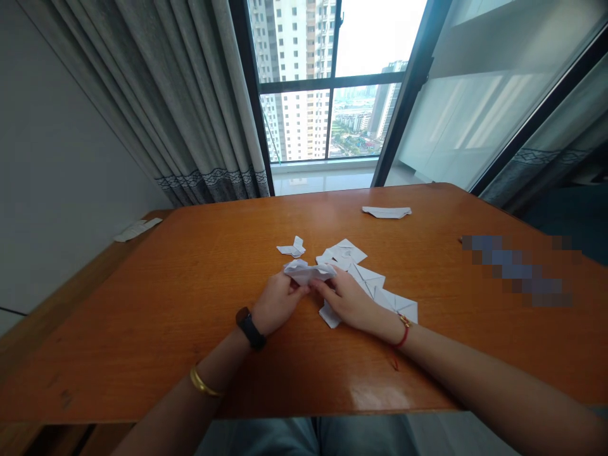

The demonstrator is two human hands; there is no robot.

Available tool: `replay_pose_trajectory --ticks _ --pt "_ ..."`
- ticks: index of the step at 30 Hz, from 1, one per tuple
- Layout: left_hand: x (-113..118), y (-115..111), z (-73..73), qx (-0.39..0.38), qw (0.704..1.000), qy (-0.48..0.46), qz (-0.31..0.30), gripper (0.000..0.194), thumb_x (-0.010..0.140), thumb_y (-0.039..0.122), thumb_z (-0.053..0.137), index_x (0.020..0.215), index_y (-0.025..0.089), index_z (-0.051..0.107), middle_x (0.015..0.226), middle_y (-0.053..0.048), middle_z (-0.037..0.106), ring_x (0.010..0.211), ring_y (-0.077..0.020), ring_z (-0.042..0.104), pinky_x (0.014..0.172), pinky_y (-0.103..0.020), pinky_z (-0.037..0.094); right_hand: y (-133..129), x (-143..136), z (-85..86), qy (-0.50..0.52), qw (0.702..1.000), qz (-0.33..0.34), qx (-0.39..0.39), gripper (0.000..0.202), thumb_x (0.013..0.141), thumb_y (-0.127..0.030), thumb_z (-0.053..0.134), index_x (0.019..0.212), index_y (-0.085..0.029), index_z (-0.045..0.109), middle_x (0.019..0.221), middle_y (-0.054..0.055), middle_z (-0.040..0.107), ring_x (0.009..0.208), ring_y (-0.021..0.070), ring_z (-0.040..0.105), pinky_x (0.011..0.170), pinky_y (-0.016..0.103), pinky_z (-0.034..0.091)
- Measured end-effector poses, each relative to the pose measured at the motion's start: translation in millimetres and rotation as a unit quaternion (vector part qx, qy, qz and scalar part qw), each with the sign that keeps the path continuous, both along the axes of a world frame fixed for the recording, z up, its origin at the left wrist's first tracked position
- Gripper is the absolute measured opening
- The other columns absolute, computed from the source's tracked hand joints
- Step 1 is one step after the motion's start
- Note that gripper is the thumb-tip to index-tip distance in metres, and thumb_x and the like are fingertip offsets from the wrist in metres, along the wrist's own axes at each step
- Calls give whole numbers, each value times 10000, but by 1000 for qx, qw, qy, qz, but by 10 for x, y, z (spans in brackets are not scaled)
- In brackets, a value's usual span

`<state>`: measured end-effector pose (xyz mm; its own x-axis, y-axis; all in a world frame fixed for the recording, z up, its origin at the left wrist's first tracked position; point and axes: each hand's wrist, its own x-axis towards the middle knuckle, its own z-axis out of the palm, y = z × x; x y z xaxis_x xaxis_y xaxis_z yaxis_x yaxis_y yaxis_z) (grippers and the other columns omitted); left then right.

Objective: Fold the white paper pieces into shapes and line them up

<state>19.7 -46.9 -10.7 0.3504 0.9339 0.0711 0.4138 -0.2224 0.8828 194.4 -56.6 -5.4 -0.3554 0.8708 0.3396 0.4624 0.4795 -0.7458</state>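
Between my two hands is a piece of folded white paper (308,272), held just above the table. My left hand (278,301) pinches its left end, thumb toward me. The thumb and fingers of my right hand (346,296) close on its right side. Under and beside my right hand lie several flat folded white papers (365,275) with crease lines, partly covered by the hand and wrist. Just beyond the held paper sits a small folded paper figure (293,247) with pointed parts.
A long folded paper strip (387,212) lies near the far edge of the wooden table (166,304). At the right is a blurred-out item (517,269). More white paper (137,229) rests at the far left. A window and curtains (190,114) stand behind.
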Motion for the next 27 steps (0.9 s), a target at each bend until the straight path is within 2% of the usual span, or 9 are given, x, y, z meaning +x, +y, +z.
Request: replay_pose_trajectory --ticks 4,7,11,13,15,17,19,22,27 --pt "11 -49 68 -12 1000 2 -10 189 856 304 534 948 154 602 800 -32 646 683 -161 588 626 -263 447 21 38 5 87 992 -16 -93 236 912 -376 489 823 -182 590 752 25 640 671 164 565 634 299 450" --pt "0 -82 162 21 998 55 -23 184 861 327 523 888 161 597 649 26 520 566 -117 457 535 -229 342 56 125 84 158 980 -62 -106 263 812 -406 626 951 -183 605 783 7 639 662 152 563 598 274 451" --pt "-27 -101 250 24 992 108 -60 207 834 334 559 732 154 573 566 54 391 530 -98 348 504 -231 250 92 236 238 90 987 -79 -109 251 738 -397 684 852 -174 660 735 -5 629 659 142 544 589 254 427" --pt "-33 -99 248 6 994 90 -67 205 839 342 556 780 150 597 583 50 418 534 -97 356 505 -229 261 130 297 291 62 988 -61 -125 255 747 -420 667 779 -167 670 691 -6 621 640 137 533 579 250 413" --pt "-37 -91 226 3 998 47 -48 237 858 348 537 967 155 620 677 30 513 561 -99 396 525 -223 312 226 417 316 104 983 -70 -136 296 745 -449 662 804 -160 679 708 4 631 637 134 536 581 249 415" --pt "-43 -79 204 21 1000 13 -9 336 874 357 523 1151 175 579 829 -2 591 604 -100 444 573 -224 372 399 637 312 171 966 -135 -136 340 731 -465 666 852 -148 681 743 23 644 637 135 544 580 249 420" --pt "-51 -69 191 42 999 8 26 384 875 367 527 1211 183 556 900 -21 613 625 -101 471 610 -229 404 628 949 279 189 940 -254 -130 343 705 -440 681 858 -133 680 721 35 641 605 136 541 545 247 409" --pt "-56 -64 183 58 997 18 48 374 873 370 533 1191 176 569 862 -17 617 619 -103 488 618 -233 416 955 1450 195 75 880 -450 -134 318 689 -384 677 852 -111 699 699 64 648 618 176 568 538 274 406" --pt "-52 -67 158 70 996 52 27 313 878 356 523 1124 178 600 842 -14 634 625 -109 506 628 -240 426 1175 1911 35 -75 843 -504 -174 268 643 -363 694 775 -130 721 753 141 667 798 329 618 666 402 431"
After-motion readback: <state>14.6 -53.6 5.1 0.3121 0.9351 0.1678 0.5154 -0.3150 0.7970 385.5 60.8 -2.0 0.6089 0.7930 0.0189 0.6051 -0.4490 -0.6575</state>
